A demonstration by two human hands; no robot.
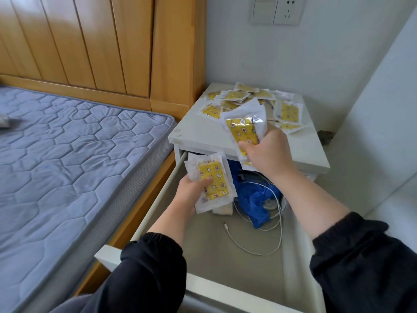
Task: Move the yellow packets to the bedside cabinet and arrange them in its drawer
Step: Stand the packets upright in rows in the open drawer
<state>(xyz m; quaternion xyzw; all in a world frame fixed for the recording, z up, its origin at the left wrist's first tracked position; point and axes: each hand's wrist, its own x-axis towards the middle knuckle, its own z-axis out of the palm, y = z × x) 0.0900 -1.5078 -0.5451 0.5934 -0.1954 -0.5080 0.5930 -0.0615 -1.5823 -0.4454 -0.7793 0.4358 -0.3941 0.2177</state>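
Observation:
Several yellow packets in clear wrappers (252, 100) lie in a loose heap on top of the white bedside cabinet (203, 129). Its drawer (144, 224) stands pulled far out below. My left hand (191, 190) grips a small stack of yellow packets (213, 179) over the drawer's back left part. My right hand (266, 150) grips another bunch of yellow packets (242, 129) above the cabinet's front edge, a little higher than the left hand.
Inside the drawer lie a crumpled blue bag (252, 199), a white cable (268, 233) and a small white box (223, 210). The bed's grey quilted mattress (67, 166) and wooden headboard (101, 41) stand at the left. A wall socket (286, 10) sits above the cabinet.

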